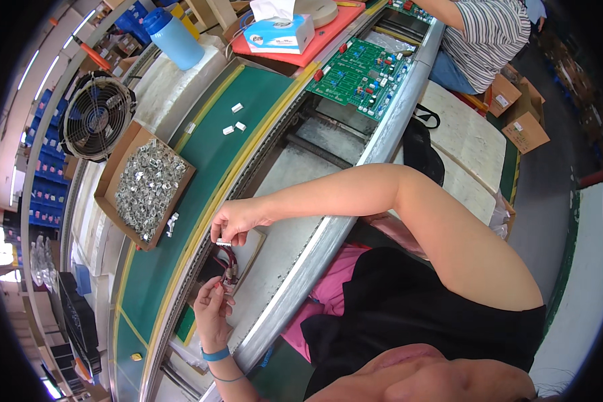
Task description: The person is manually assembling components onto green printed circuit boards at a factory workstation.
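My right hand [238,220] pinches a small white connector [224,243] above the metal rail line. Dark red wires [232,261] hang from it in a short bundle, with small pale pieces at their lower end. My left hand [212,307], with a blue band on the wrist, is closed with thumb and finger together at the lower end of these wires. A flat, light-coloured board or tray [251,251] lies beneath, and my fingers partly hide the wire ends.
A cardboard box [104,197] of small clear-white parts stands beside the green belt [211,130], where loose white connectors [229,129] lie. Green circuit boards [355,74] rest on the rails. Nearby are a fan [97,115], a blue bottle [174,40], a tissue box [279,33] and a seated co-worker [482,43].
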`<control>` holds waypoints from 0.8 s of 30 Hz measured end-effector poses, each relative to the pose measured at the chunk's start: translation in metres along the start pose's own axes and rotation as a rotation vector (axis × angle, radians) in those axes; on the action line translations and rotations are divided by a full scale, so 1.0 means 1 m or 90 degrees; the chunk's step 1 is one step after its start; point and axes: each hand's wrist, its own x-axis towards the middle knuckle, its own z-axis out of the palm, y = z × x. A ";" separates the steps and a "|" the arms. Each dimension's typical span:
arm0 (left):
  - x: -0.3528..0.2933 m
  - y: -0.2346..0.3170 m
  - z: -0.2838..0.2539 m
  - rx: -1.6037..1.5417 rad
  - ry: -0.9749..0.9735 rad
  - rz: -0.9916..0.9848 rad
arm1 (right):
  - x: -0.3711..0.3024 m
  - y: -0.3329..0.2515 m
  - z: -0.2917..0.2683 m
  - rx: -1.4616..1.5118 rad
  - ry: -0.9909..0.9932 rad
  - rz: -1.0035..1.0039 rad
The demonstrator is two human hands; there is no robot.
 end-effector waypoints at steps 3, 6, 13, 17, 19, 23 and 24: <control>-0.001 -0.001 -0.002 -0.008 -0.012 -0.007 | 0.003 0.002 0.000 -0.006 -0.016 0.014; -0.004 0.004 0.002 0.001 -0.029 -0.013 | 0.000 0.002 -0.001 -0.011 -0.019 0.020; -0.003 -0.005 -0.006 -0.001 0.026 -0.030 | -0.008 -0.004 -0.006 -0.052 -0.024 0.019; 0.006 -0.006 -0.005 -0.033 -0.014 0.015 | -0.010 -0.011 -0.018 -0.058 0.014 0.035; 0.007 -0.009 -0.009 -0.064 -0.061 0.042 | -0.008 -0.019 -0.021 -0.078 0.038 0.046; 0.006 -0.007 -0.013 -0.029 -0.018 0.038 | -0.011 -0.023 -0.021 -0.122 0.080 0.074; 0.007 -0.007 -0.014 -0.050 0.015 0.052 | -0.012 -0.020 -0.023 -0.119 0.072 0.082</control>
